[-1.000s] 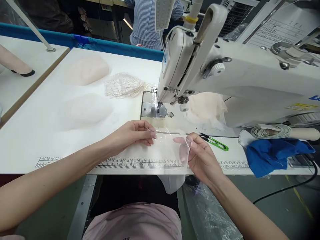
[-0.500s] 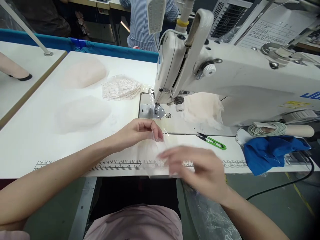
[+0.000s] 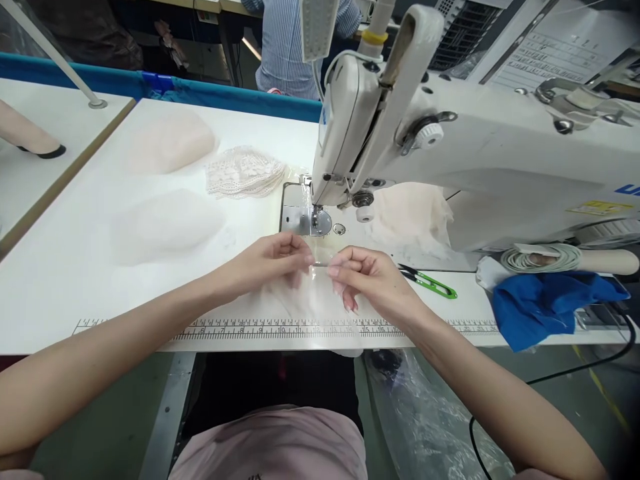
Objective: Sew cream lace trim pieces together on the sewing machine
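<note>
My left hand (image 3: 283,260) is closed in a pinch on the upper edge of a thin, sheer whitish fabric piece (image 3: 305,303), just in front of the needle plate. Close by on the right, my right hand (image 3: 363,277) pinches the same edge, its lower fingers curled. The fabric hangs down over the printed ruler (image 3: 240,329) and is so see-through that its outline is hard to follow. Beyond my hands stands the sewing machine (image 3: 345,133), its presser foot (image 3: 316,220) over the metal plate. Green thread snips (image 3: 433,283) lie right of my right hand.
Stacked lace pieces (image 3: 245,172) lie left of the needle. Pale pieces, one peach (image 3: 170,141) and one white (image 3: 167,223), rest farther left. Peach fabric (image 3: 413,212) lies under the machine arm. A blue cloth (image 3: 550,300) sits at the right. Another person (image 3: 290,50) is beyond the table.
My right hand has moved up and left, to the fabric's upper edge beside my left hand, and now pinches it. My left hand has shifted slightly. The whole view has shifted a little.
</note>
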The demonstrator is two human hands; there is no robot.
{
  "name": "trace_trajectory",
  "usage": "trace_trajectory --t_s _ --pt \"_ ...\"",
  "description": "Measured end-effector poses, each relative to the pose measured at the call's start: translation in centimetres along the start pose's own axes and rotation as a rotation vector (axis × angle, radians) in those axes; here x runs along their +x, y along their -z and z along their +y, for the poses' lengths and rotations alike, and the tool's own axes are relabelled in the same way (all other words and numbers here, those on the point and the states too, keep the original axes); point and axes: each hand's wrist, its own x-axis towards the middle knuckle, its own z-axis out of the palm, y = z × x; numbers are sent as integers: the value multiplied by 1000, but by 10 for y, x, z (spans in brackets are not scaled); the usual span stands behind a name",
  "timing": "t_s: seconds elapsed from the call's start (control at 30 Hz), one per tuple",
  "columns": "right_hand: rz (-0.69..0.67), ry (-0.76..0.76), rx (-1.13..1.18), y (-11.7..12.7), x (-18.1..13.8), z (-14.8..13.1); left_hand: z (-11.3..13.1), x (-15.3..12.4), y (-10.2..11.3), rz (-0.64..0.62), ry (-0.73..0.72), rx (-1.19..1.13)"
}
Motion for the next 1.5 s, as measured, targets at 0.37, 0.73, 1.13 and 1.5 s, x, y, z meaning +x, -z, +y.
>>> trace_trajectory --t_s 0.37,0.73,1.13,1.5 --pt "-208 -74 -281 28 24 -21 4 17 7 -148 -135 203" --pt "0 254 -592 23 49 -7 -13 30 14 126 -226 516" --pt "180 706 -880 17 45 17 -32 29 8 272 -437 840" --pt "181 750 -885 17 45 19 -33 29 7 275 -424 821"
